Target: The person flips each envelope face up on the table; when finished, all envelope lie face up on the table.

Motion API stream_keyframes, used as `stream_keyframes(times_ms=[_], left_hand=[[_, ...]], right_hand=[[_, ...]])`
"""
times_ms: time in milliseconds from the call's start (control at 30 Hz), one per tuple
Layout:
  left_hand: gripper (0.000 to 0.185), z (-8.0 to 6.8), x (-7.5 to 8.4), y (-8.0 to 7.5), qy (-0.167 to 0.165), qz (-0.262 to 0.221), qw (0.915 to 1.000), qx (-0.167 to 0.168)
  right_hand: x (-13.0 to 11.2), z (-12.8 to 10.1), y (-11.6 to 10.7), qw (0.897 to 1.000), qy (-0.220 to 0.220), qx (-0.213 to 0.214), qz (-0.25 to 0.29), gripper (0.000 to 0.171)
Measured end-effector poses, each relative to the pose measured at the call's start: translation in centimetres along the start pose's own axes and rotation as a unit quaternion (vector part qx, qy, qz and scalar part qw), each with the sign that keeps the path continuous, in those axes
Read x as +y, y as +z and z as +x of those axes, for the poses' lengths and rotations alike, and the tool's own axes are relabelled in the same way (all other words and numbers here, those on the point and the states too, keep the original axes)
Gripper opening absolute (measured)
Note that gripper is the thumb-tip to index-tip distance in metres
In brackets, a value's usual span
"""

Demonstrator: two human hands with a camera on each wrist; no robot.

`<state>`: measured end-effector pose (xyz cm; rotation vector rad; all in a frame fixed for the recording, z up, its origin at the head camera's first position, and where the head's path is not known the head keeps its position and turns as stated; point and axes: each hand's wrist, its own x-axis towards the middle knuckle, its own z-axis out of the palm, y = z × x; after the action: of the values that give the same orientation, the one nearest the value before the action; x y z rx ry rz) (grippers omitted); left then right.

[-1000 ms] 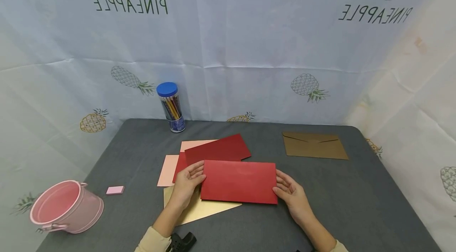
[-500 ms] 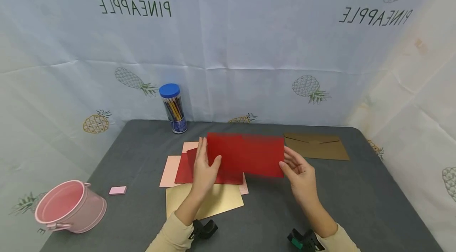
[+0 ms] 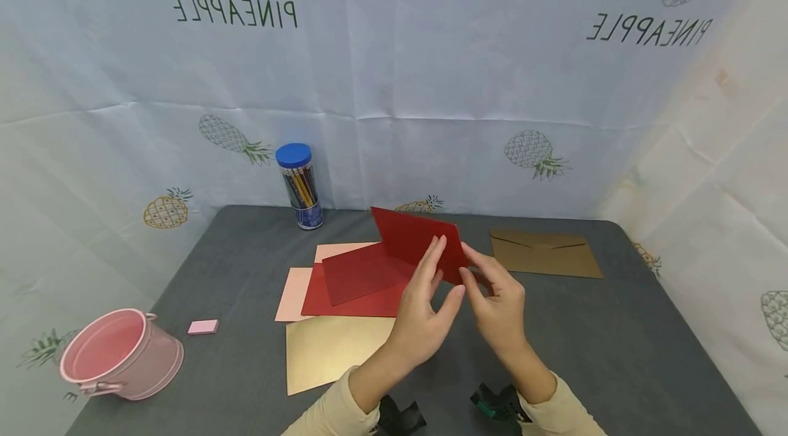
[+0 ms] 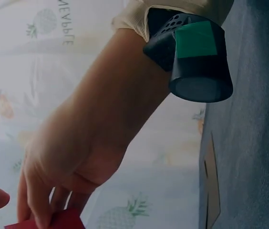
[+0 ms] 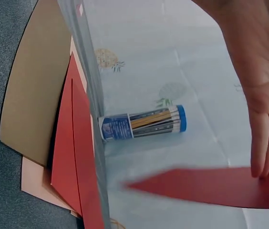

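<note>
A red envelope is held up, tilted, above the table. My right hand pinches its right end between thumb and fingers; in the left wrist view the right hand grips the red envelope too. My left hand has its fingers straight, and in the right wrist view the left hand touches the envelope's face with its fingertips. Below and left lie a darker red envelope on another red one, pink envelopes and a gold envelope.
A brown envelope lies flap up at the back right. At the back left stands a blue-lidded jar of pencils. A pink bucket sits at the left, with a small pink block beside it. Patterned cloth hangs behind.
The held red envelope rose, then turned edge-on from facing the camera. My left hand left its left end and moved right, close to the right hand, uncovering more of the gold envelope.
</note>
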<state>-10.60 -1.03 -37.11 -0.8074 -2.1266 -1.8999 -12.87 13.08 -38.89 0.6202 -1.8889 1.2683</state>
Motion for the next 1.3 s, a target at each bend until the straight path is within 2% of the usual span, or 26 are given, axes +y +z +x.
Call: stream_keyframes(times_ms=[167,267,333,400,533,633,733,833,933,1000,1100,1200,1300], left_hand=[[0.067,0.0,-0.1,0.2,0.03,-0.055,0.9979,0.012],[0.067,0.0,-0.4,0.0,0.035,-0.08,0.9959,0.021],[0.067,0.0,-0.7,-0.2,0.024,-0.087,0.9954,0.03],[0.068,0.0,-0.9,-0.5,0.0,-0.086,0.9954,0.042],[0.066,0.1,-1.9,-1.3,-0.05,-0.085,0.9933,0.061],[0.063,0.3,-2.9,-2.0,-0.073,-0.109,0.9889,0.07],[0.062,0.4,-3.9,-3.0,-0.093,-0.15,0.9816,0.074],[0.062,0.7,-4.7,-3.9,-0.115,-0.178,0.9743,0.078],[0.063,1.0,-5.4,-4.7,-0.133,-0.197,0.9677,0.082],[0.062,1.1,-5.8,-5.1,-0.142,-0.206,0.9647,0.082],[0.062,1.3,-6.3,-5.5,-0.146,-0.217,0.9623,0.075],[0.061,1.3,-7.0,-5.8,-0.151,-0.218,0.9624,0.058],[0.061,1.3,-7.6,-6.1,-0.156,-0.219,0.9624,0.042]], right_hand=[[-0.1,-0.1,0.3,0.997,-0.066,-0.051,0.003,0.033],[0.0,-0.3,0.4,0.992,-0.084,-0.09,0.014,0.032],[0.2,-0.4,0.3,0.99,-0.083,-0.115,0.015,0.033],[0.4,-0.5,0.2,0.987,-0.078,-0.139,0.016,0.035],[1.0,-0.8,-0.2,0.984,-0.055,-0.168,0.003,0.054],[1.8,-0.9,-1.1,0.986,-0.035,-0.161,-0.01,0.057],[2.7,-0.6,-2.3,0.992,-0.012,-0.124,-0.021,0.058],[3.1,-0.2,-3.8,0.996,0.03,-0.076,-0.027,0.057],[3.7,0.0,-5.2,0.997,0.068,-0.041,-0.026,0.056],[4.6,-0.1,-6.0,0.995,0.09,-0.033,-0.007,0.056],[6.7,-0.8,-6.9,0.988,0.131,-0.052,0.055,0.058],[8.6,-1.6,-7.3,0.971,0.19,-0.074,0.122,0.059],[9.8,-2.2,-7.4,0.957,0.231,-0.081,0.154,0.057]])
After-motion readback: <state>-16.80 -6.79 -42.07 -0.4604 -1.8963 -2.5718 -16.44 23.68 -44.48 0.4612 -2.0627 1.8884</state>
